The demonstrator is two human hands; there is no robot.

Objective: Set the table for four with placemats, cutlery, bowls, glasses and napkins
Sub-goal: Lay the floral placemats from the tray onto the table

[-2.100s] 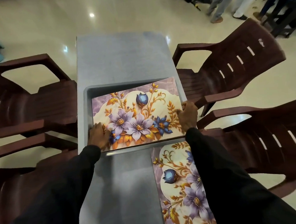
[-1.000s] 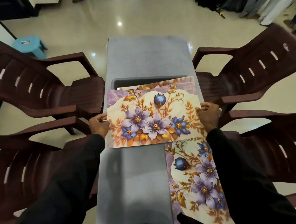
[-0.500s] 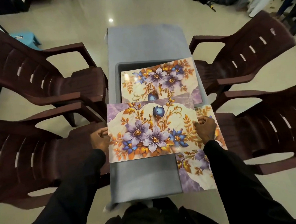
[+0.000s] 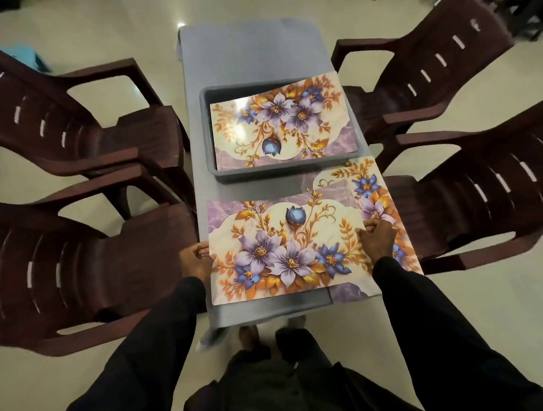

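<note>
A rectangular floral laminated placemat (image 4: 285, 249), printed with purple and blue blooms on gold leaves, is held flat and level on the near side of a grey plastic tub (image 4: 209, 139), its long edge running parallel to the tub's near wall. A person's left hand (image 4: 195, 259) and right hand (image 4: 378, 238) each take one short edge, the left fingers (image 4: 201, 250) and the right fingers (image 4: 371, 226) curled over the rim and pinching the sheet at about mid-height. Whether the sheet rests on the cloth or hangs just above it cannot be told from this angle. It appears thin, light and glossy, stiff enough to keep its shape between two grips yet likely to bow if held by one corner, and slick enough to slide once set down; the two short edges look like the sound places to hold it. Its right end overlaps a second floral placemat (image 4: 367, 180), which lies near and to the right of the tub with its long side running away from the tub. A third floral placemat (image 4: 278, 122) sits inside the tub, its right end riding up over the rim. All of it is carried by a narrow grey cloth-covered surface (image 4: 248, 48) that extends beyond the tub's far wall. Dark brown plastic armchairs (image 4: 68, 128) stand two to the left and two to the right of the tub, on a cream tiled floor (image 4: 493, 319). No cutlery, bowls, glasses or napkins are in sight, so the job looks to be in its early placemat stage.
</note>
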